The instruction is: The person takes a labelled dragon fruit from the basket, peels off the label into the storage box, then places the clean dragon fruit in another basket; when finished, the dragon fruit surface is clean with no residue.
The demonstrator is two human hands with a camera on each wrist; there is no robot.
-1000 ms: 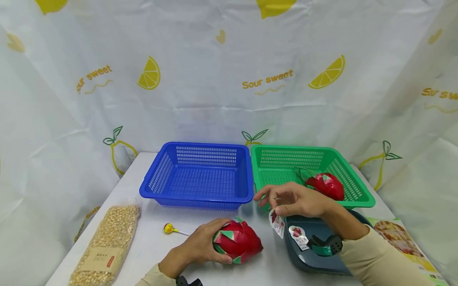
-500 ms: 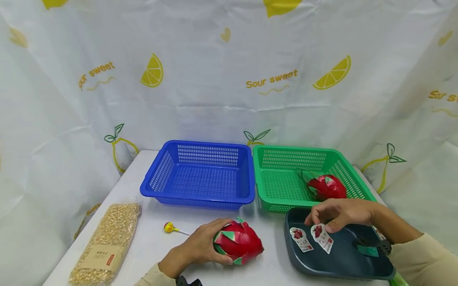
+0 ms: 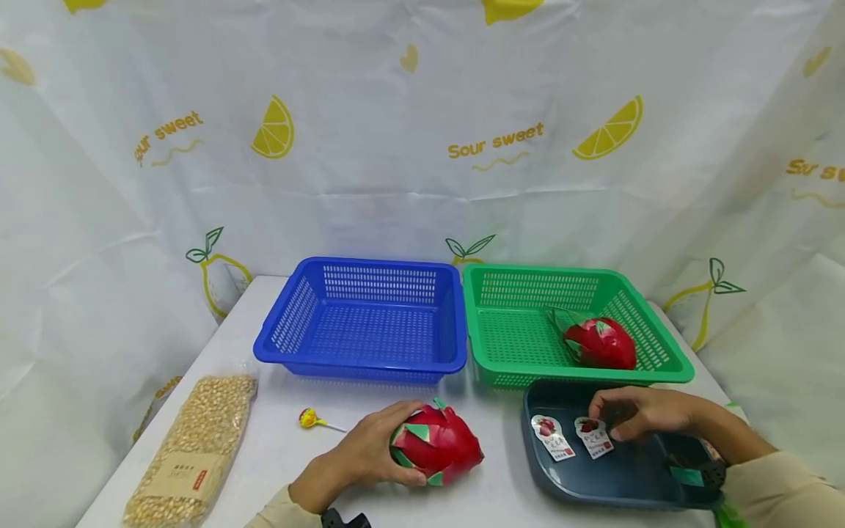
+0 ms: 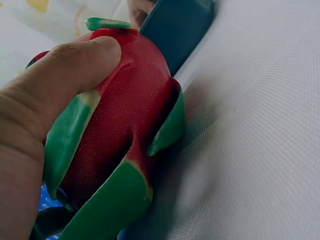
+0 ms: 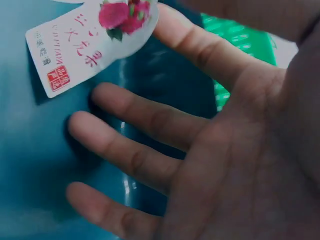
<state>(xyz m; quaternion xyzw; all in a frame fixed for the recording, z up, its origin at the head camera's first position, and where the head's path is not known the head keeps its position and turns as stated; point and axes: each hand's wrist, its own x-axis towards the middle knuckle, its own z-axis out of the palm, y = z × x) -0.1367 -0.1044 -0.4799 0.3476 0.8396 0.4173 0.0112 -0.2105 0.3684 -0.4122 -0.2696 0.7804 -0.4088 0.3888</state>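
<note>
My left hand (image 3: 379,449) grips a red dragon fruit (image 3: 445,447) with green scales, low over the white table. In the left wrist view, my thumb (image 4: 85,65) presses along the upper side of the dragon fruit (image 4: 120,110). My right hand (image 3: 653,412) is inside a dark blue tray (image 3: 634,480), thumb and index finger at the edge of a white dragon fruit label (image 3: 594,438). In the right wrist view the label (image 5: 90,45) meets my index fingertip, and the other fingers are spread over the tray floor. A matching label (image 3: 553,438) lies to its left.
A blue basket (image 3: 359,363) and a green basket (image 3: 508,367) stand side by side at the back. The green one holds another dragon fruit (image 3: 602,343). On the left lie a lollipop (image 3: 310,419) and a bag of corn kernels (image 3: 198,440).
My right hand has moved right and down into the blue tray, carrying the label beside the other one. My left hand stays on the dragon fruit.
</note>
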